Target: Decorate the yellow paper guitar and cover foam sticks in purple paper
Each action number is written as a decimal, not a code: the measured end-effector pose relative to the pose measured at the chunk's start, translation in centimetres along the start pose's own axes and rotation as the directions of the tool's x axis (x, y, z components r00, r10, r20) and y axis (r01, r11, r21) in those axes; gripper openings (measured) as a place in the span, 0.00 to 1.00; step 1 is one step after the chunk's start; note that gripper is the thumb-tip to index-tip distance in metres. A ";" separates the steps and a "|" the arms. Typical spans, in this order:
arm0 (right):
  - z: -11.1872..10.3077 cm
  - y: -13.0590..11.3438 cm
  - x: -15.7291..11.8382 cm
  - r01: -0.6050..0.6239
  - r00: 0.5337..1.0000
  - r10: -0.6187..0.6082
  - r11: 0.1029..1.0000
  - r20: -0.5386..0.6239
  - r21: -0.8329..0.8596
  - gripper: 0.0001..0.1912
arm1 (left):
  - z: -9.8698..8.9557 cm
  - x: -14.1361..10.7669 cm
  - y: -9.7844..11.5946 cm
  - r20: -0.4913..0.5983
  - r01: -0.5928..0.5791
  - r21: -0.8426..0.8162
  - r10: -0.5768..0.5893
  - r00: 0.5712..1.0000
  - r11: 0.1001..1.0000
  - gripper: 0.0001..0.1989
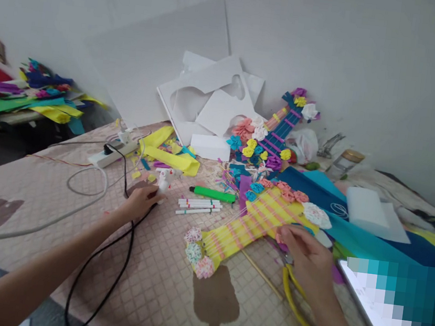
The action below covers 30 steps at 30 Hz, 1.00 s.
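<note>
My left hand (142, 202) is closed round a white glue gun (164, 178), whose black cord trails down the table. At the right, the fingers of my right hand (305, 250) are pinched on a small coral paper flower (280, 236), just over the lower right edge of a yellow guitar-shaped piece (249, 225). That piece has coral bands, white strings and paper flowers along its rim. Yellow-handled pliers (295, 302) lie under my right hand. Several white markers (198, 205) and a green cutter (213, 194) rest beyond the yellow piece.
A blue flowered guitar shape (280, 133) leans at the back by white foam boards (206, 93). A power strip (112, 154) sits at the left. Blue paper (366, 245), a glass jar (346, 163) and a tablet (373, 314) are at the right.
</note>
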State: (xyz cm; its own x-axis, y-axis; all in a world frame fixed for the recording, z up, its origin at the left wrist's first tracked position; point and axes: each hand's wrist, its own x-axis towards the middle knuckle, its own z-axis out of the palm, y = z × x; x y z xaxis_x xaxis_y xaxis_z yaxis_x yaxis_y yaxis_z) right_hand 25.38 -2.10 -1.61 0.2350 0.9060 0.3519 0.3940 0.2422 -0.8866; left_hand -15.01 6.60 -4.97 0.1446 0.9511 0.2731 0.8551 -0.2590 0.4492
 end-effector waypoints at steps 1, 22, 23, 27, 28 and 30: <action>-0.1 0.2 -0.1 -0.020 1.000 0.020 1.000 -0.001 0.007 0.08 | 0.0 0.0 0.0 0.009 0.002 0.010 -0.002 1.000 1.000 0.16; 0.6 0.2 -0.6 0.134 0.979 -0.112 0.983 0.168 -0.125 0.09 | -1.8 -2.2 1.2 -0.108 0.124 0.088 -0.114 0.988 0.988 0.16; 0.8 0.1 -0.6 0.189 0.968 -0.154 0.967 0.198 -0.170 0.10 | -2.1 -2.4 1.3 -0.141 0.151 0.097 -0.136 0.981 0.984 0.16; 1.4 0.8 -0.6 0.340 0.913 -0.241 0.895 0.329 -0.288 0.12 | -3.3 -4.2 2.2 -0.215 0.197 0.117 -0.169 0.962 0.973 0.16; 1.5 1.1 -0.6 0.354 0.906 -0.244 0.886 0.345 -0.301 0.11 | -3.4 -4.8 2.5 -0.210 0.196 0.114 -0.169 0.963 0.974 0.16; 1.6 1.6 -0.4 0.369 0.899 -0.249 0.873 0.360 -0.319 0.09 | -3.6 -6.1 3.4 -0.179 0.183 0.097 -0.164 0.970 0.978 0.16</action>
State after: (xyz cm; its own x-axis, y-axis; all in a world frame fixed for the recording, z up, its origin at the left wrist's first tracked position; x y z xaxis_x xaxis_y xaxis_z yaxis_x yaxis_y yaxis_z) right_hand 24.49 -1.54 -3.68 -0.2061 0.8794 0.4292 0.7144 0.4350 -0.5481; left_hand -14.82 -0.67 -2.01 -0.0888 0.9351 0.3432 0.9115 -0.0626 0.4065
